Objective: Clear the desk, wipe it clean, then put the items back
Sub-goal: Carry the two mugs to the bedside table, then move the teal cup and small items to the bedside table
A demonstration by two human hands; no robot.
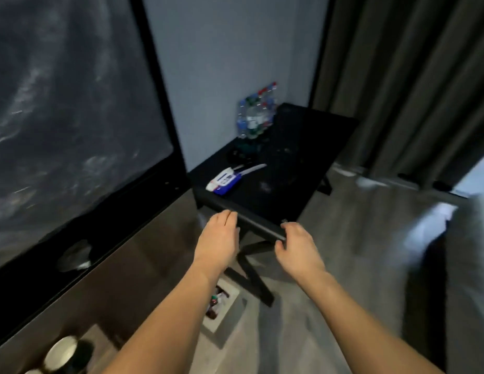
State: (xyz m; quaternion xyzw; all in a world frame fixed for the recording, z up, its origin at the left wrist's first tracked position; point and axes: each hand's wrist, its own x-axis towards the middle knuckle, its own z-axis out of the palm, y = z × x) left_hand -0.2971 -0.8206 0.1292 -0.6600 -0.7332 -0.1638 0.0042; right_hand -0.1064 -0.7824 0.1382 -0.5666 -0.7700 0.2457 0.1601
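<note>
Both hands reach the near edge of a small black desk in a blurred, dim room.

Nearest, a white box of small items sits on the grey floor below the forearms. The left hand has straight fingers together, tips at the desk edge, holding nothing. The right hand curls its fingers over the desk's near corner, seemingly gripping it, though blur makes that uncertain. On the top lie a blue and white packet, a pale slim object just beyond it, and at the far corner by the wall a pack of water bottles. Grey curtains hang behind.
</note>
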